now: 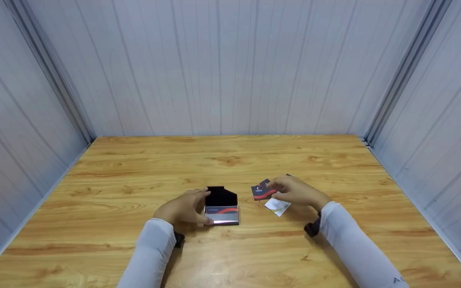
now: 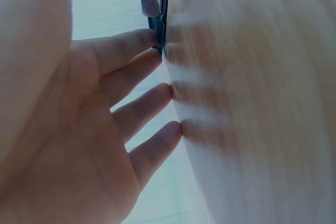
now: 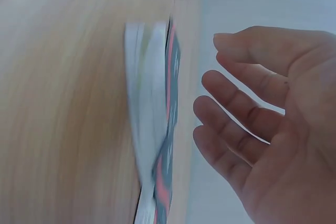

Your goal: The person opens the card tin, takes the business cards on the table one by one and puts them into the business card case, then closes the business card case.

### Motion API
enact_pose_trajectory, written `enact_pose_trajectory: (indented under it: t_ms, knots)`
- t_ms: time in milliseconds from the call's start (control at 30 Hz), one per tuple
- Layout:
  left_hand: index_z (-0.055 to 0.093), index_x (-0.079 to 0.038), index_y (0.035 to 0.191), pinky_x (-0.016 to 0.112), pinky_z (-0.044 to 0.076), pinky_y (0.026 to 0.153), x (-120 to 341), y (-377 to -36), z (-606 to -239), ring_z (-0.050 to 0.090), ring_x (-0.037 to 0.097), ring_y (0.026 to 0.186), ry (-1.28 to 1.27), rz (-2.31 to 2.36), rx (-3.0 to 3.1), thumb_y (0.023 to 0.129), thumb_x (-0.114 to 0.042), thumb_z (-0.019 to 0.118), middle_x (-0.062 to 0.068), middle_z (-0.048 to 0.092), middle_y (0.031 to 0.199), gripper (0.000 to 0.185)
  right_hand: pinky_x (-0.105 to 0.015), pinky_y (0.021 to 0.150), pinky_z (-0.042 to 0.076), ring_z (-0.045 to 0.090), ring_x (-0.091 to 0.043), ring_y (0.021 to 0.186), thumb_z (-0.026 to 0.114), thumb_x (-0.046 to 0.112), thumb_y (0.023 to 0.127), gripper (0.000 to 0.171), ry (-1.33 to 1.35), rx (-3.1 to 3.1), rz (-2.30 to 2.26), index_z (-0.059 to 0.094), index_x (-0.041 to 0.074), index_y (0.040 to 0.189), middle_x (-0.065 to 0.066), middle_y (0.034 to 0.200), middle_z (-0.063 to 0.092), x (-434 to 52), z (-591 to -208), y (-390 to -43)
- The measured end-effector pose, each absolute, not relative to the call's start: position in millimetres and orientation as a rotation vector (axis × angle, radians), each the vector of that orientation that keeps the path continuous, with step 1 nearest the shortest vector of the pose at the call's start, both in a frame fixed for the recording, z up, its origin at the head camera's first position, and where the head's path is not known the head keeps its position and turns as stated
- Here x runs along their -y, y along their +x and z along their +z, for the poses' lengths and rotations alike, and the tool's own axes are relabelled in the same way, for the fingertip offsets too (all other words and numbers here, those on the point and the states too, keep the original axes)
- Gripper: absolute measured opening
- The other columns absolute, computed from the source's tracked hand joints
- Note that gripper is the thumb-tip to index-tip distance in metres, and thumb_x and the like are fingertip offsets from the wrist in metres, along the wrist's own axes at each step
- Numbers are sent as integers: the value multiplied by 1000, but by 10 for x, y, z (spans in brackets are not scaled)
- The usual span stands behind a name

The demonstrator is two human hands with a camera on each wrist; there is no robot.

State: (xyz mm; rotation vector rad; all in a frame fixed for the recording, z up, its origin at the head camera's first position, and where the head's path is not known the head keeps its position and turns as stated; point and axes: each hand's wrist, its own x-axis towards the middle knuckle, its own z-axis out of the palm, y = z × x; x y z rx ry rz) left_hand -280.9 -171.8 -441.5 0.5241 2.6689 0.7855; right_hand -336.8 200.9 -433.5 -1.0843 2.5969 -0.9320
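Left hand (image 1: 184,209) rests relaxed against open card case (image 1: 221,207), fingertips on table (image 1: 134,168). Right hand (image 1: 296,191) loose over cards (image 1: 263,191), holding nothing; wrist views blurred, cards partly hidden.

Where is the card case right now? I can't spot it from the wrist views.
In the head view the open card case sits near the middle of the wooden table, against the left hand, left of the loose cards.

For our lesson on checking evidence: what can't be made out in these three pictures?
- Head view: print on the dark red-striped card is too small.
- Head view: the right hand covers its grip on the cards.
- Right wrist view: the loose paper cards are blurred.
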Motion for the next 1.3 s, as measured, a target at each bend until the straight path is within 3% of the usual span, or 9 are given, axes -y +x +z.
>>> enact_pose_trajectory:
  t_ms: [300,500,767,1067,1300]
  knots:
    - [35,-13,157,51,24,118,1729,-2801,-4418,23,32,148,520,778,-2680,78,-47,86,10,27,162,100,-56,97,47,58,-39,113,67,11,95,35,-912,-2658,-959,62,-7,124,-22,121,62,-2522,-4387,-3382]
    - [34,-12,157,51,24,118,1726,-2798,-4430,23,32,148,538,773,-2680,78,-48,85,9,27,163,101,-55,95,48,58,-38,110,77,22,90,43,-746,-2757,-855,64,-4,121,-20,118,63,-2784,-4398,-3341]
    - [33,-13,158,52,25,117,1733,-2798,-4410,23,32,148,529,780,-2668,78,-48,85,9,27,162,101,-56,100,44,53,-41,116,78,35,89,58,-615,-2784,-740,59,-7,124,-22,123,57,-3017,-4387,-3303]
    - [34,-13,158,52,24,118,1727,-2811,-4434,23,33,148,542,777,-2668,79,-47,85,10,27,162,100,-43,86,49,56,-23,92,79,27,89,41,-530,-2742,-792,61,-2,111,-12,105,62,-3040,-4368,-3291]
    - [33,-13,158,52,24,118,1720,-2817,-4432,23,33,148,548,771,-2671,79,-47,85,9,26,163,100,-37,77,47,55,-21,86,80,20,88,34,-491,-2711,-834,62,-3,106,-10,99,62,-3040,-4363,-3293]
